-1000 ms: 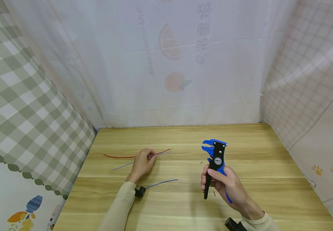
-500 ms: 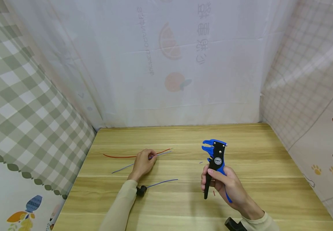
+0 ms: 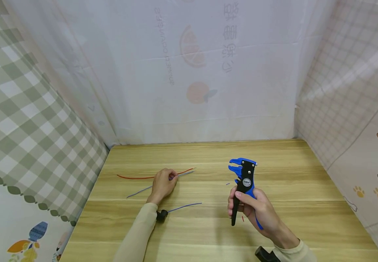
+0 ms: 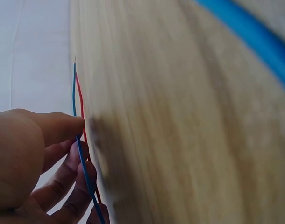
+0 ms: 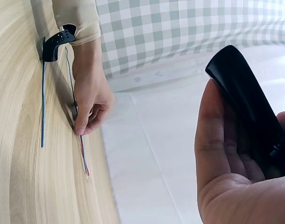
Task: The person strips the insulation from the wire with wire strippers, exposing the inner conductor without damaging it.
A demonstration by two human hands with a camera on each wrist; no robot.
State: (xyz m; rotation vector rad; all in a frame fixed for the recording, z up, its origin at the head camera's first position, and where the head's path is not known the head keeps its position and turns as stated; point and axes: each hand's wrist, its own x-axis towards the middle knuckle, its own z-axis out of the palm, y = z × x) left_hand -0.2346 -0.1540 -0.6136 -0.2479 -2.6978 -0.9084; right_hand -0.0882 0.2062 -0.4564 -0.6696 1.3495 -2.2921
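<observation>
Your right hand [image 3: 261,213] sits right of centre in the lower frame, its fingers curled round the handles of the wire stripper [image 3: 246,182]. The tool's long axis runs nearly up and down the frame, its top leaning slightly right; the head is uppermost, and the parted blue jaws face left.

Your left hand [image 3: 163,185], left of centre, pinches a blue wire [image 3: 139,191] between thumb and fingertips. That wire slants from lower left to upper right, its short bare tip at the upper right end. The red wire [image 3: 136,178] passes behind that hand, its right end near the blue one's. Another blue wire [image 3: 185,206] extends rightward from beside your left wrist.

Compared with a second ago, the pinched wire's left end has dropped a little lower in the frame and your left cuff has shifted slightly right; the stripper has hardly moved.
</observation>
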